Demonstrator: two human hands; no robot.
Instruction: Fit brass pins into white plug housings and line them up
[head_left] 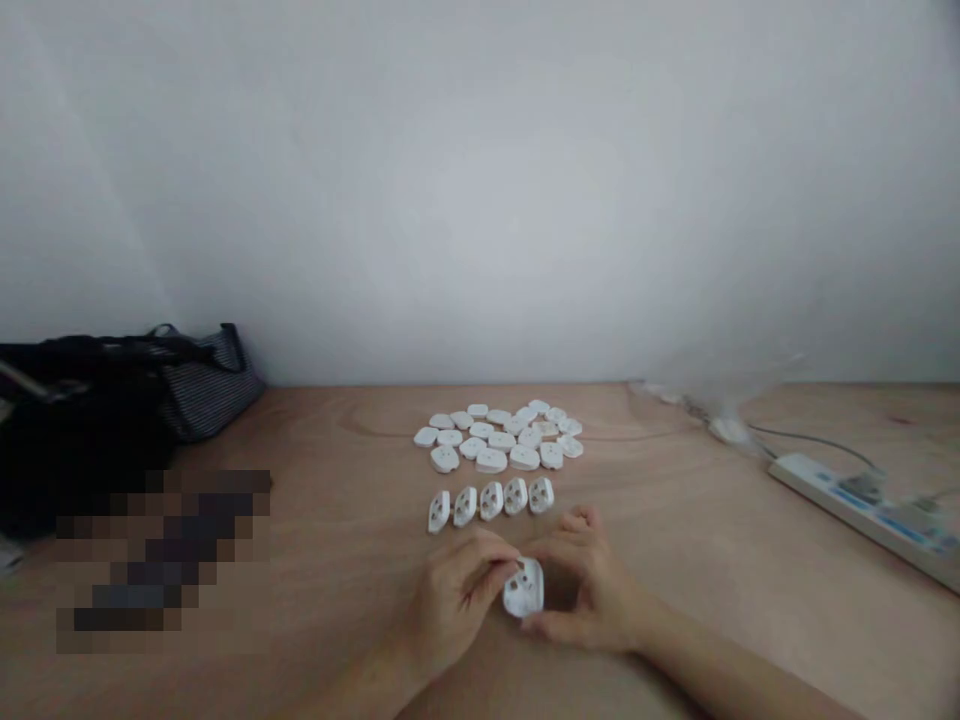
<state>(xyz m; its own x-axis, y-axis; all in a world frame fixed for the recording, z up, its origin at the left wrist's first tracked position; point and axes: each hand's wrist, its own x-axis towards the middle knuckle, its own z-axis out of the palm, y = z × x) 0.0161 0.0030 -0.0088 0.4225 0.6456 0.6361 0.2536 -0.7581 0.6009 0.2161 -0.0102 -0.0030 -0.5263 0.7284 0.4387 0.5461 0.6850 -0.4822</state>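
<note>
Fingers of the left hand, nearly together, pinch the upper-left edge of one rounded white plastic plug part with slots. From it, toward eleven o'clock, five similar parts stand lined up, apparently done; toward twelve, roughly twenty rounded white plastic pieces lie clustered, seemingly left. Rightmost, the right hand holds that part between widely spread thumb and forefinger.

The row of plug pieces was white with dark spots, the plug piece nearer than it and the cluster beyond it white too. Left of the row, a bag was black and grey-striped; right of it, a power strip was white and blue. The tabletop beneath it was brown, the wall behind it pale grey.
</note>
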